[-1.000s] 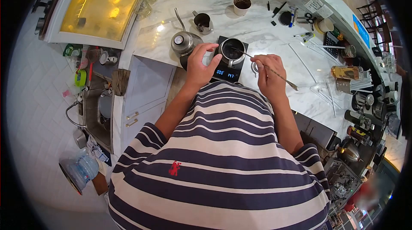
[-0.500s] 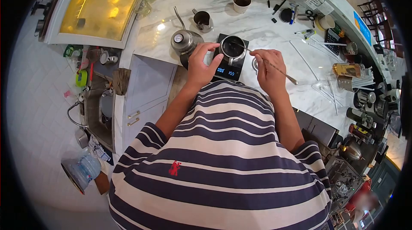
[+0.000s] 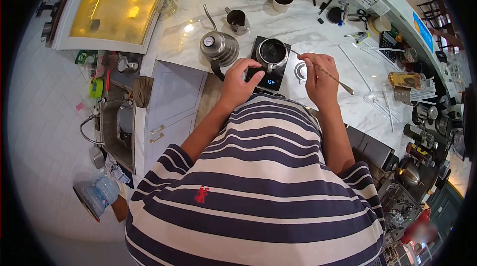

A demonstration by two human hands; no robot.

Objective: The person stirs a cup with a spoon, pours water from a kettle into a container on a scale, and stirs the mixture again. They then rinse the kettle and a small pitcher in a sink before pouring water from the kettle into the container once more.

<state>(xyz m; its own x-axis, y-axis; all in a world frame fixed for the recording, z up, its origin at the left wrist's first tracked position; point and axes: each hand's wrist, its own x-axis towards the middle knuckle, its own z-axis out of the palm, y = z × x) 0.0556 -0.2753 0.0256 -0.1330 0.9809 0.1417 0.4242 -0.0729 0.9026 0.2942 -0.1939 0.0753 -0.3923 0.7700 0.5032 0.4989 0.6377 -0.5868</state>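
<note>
A metal cup of dark contents (image 3: 273, 52) stands on a black digital scale (image 3: 271, 80) whose display is lit. My right hand (image 3: 321, 75) pinches a long thin metal spoon (image 3: 334, 78), its far end at the cup's right rim. Beside the cup's lower left is my left hand (image 3: 242, 82), fingers apart and holding nothing; part of the scale lies under its fingertips. A steel gooseneck kettle (image 3: 223, 49) stands left of the scale, with a small metal pitcher (image 3: 237, 20) behind it.
At the back is a paper cup (image 3: 282, 0) with dark grounds. A small round metal piece (image 3: 301, 71) lies beside my right hand. Thin straws, pens and scissors (image 3: 363, 15) are on the right of the counter. The sink (image 3: 114, 132) is at left.
The cup, scale and kettle appear slightly farther right in view. My left hand has drawn a little away from the cup. The spoon remains in my right hand, which also appears farther right.
</note>
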